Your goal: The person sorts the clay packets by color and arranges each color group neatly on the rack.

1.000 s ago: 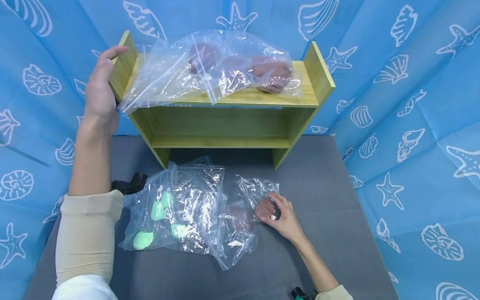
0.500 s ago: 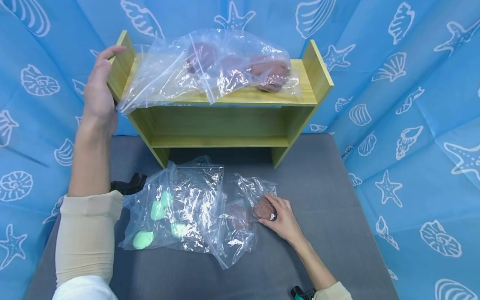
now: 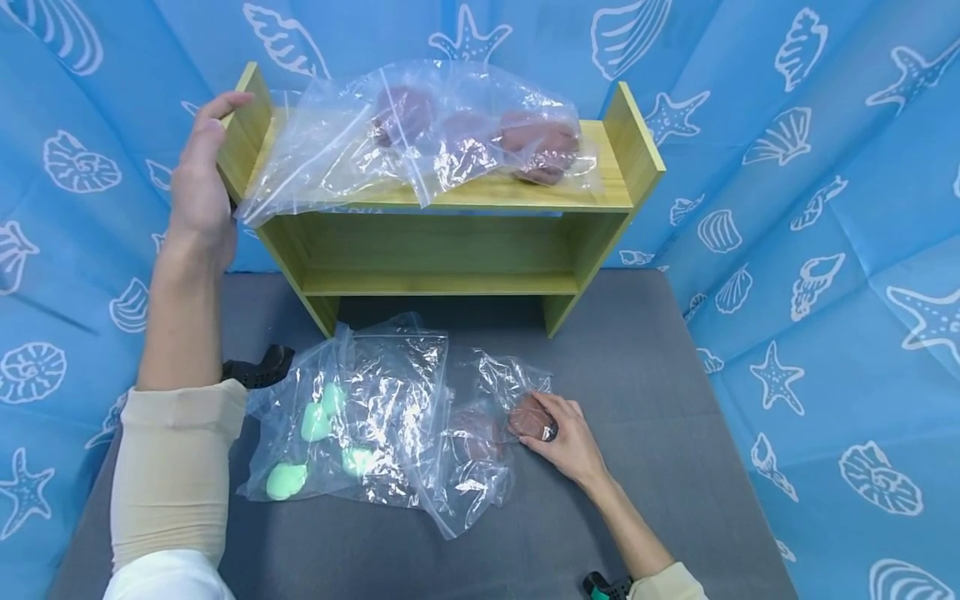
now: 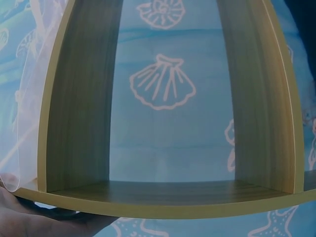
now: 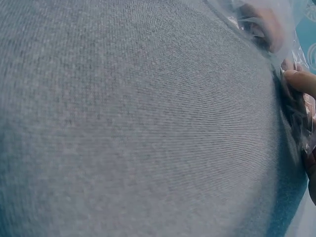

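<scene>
Two hands barely move: the right hand (image 3: 567, 442) has tightened around the brown piece (image 3: 528, 417) at lower centre, while the left hand (image 3: 198, 179) still braces the shelf (image 3: 480, 196), fingers straight.

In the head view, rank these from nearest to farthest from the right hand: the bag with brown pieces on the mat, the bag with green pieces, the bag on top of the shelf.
1. Bag with brown pieces: under the right hand's fingers, on the mat.
2. Bag with green pieces: farther left on the mat.
3. Bag on top of the shelf: up behind.
</scene>
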### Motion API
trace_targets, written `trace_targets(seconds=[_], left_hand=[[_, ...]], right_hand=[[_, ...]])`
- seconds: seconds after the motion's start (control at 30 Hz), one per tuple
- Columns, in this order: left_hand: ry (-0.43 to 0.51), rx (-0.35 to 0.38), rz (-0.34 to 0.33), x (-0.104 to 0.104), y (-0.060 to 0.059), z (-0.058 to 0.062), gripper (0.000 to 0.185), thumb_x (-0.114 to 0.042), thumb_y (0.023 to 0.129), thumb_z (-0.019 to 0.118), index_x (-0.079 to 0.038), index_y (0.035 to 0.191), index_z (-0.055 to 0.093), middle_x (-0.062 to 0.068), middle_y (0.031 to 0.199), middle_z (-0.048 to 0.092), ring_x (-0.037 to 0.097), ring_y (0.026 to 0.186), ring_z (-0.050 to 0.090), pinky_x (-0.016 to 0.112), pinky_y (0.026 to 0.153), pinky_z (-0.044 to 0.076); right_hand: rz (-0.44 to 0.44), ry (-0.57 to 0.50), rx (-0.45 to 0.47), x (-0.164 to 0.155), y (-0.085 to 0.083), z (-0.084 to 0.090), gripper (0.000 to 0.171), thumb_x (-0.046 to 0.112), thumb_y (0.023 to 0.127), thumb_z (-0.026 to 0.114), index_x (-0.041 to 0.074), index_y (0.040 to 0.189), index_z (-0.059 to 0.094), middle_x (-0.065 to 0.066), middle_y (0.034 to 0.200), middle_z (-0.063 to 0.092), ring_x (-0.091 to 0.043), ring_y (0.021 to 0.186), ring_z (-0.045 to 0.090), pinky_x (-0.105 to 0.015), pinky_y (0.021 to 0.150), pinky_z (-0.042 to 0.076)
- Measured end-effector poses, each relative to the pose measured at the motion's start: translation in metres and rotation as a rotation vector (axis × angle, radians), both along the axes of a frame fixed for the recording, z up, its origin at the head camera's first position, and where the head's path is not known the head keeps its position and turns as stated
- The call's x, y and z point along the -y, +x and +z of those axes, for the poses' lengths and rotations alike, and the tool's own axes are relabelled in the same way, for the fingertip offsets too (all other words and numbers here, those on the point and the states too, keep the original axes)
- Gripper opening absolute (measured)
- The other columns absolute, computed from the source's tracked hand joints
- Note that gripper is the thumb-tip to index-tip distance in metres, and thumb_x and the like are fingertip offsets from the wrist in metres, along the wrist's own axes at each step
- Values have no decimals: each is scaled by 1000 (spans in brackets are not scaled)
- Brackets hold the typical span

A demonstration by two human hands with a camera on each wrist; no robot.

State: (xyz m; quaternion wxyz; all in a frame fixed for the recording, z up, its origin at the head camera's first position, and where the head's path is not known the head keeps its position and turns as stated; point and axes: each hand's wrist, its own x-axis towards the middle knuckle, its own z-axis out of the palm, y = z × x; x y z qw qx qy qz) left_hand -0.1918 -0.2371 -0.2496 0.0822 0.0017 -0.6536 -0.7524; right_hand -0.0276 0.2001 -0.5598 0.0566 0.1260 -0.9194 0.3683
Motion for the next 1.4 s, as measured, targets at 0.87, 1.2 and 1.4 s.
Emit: trace_targets(seconds=[0.87, 1.2, 1.4], left_hand=[[22, -11, -15, 1, 0, 0, 41, -29, 106, 28, -29, 137, 55, 3, 127, 40, 16, 101, 42, 27, 79, 38], [21, -19, -16, 1, -1, -1, 42, -29, 106, 27, -28, 138, 54, 2, 126, 41, 16, 99, 42, 25, 78, 38], [22, -18, -18, 1, 0, -1, 42, -29, 106, 28, -28, 138, 55, 3, 126, 41, 17, 97, 42, 25, 77, 38]], right_hand=[[131, -97, -147, -12, -14, 79, 78, 18, 68, 93, 15, 138, 58, -6, 133, 59, -23, 115, 60, -31, 96, 48], [206, -193, -213, -12, -14, 119, 84, -2, 59, 94, -4, 134, 57, -19, 128, 59, -20, 113, 58, -18, 100, 42], [291, -333, -323, 4, -4, 171, 73, 5, 69, 91, -17, 127, 53, -31, 119, 59, -11, 114, 58, -19, 95, 47]])
